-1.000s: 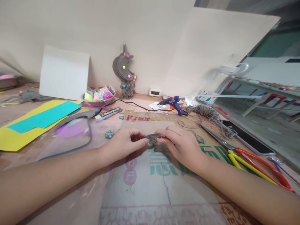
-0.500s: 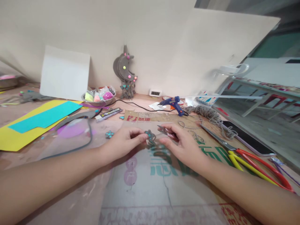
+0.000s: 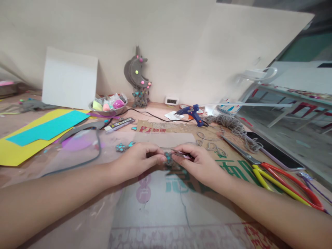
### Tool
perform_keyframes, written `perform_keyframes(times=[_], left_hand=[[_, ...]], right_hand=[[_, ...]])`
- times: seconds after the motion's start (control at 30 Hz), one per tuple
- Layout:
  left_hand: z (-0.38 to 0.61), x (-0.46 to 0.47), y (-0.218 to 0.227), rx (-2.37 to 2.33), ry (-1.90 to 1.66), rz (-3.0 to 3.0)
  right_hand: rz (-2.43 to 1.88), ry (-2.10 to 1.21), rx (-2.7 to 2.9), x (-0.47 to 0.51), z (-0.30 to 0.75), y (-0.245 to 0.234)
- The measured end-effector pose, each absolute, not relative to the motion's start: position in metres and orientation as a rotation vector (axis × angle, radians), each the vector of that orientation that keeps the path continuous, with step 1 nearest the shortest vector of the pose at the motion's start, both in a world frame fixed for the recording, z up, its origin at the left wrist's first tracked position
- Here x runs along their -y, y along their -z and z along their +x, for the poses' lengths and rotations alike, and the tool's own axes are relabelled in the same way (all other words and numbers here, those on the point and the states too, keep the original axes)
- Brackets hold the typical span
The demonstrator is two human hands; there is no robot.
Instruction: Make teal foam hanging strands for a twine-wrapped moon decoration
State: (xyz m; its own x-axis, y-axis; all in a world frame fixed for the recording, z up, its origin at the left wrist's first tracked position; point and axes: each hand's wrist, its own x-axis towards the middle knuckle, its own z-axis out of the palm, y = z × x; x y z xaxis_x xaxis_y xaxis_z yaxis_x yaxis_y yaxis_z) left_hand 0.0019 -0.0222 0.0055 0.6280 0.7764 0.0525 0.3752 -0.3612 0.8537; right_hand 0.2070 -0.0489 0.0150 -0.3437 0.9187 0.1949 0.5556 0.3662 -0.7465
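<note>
My left hand and my right hand meet at the middle of the table, fingertips almost touching. Between them is a small grey craft piece with teal dots, pinched by the left thumb and forefinger. My right hand pinches a thin dark sliver against that piece; I cannot make out what the sliver is. Both hands hover just over a clear plastic sheet laid on printed cardboard.
A similar teal-dotted piece lies left of my hands. Behind are a blue glue gun, a bowl of coloured clay, a moon-shaped ornament and twine. Scissors with red and yellow handles and a phone lie right. Yellow and teal paper lies left.
My right hand lifted away from the craft piece with the dark sliver, then came back down against it. The left hand kept its pinch and barely moved.
</note>
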Motion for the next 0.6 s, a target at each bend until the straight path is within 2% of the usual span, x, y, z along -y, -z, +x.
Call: perform_keyframes(times=[0.23, 0.6], left_hand=[[0.0019, 0.0218, -0.0061, -0.917, -0.640, 1.994], [0.0036, 0.0243, -0.0096, -0.971, -0.621, 1.992]], right_hand=[[-1.277, -0.903, 1.929, 0.0471, 0.2076, -0.0144], [-1.287, -0.865, 1.960, 0.0458, 0.2086, -0.0115]])
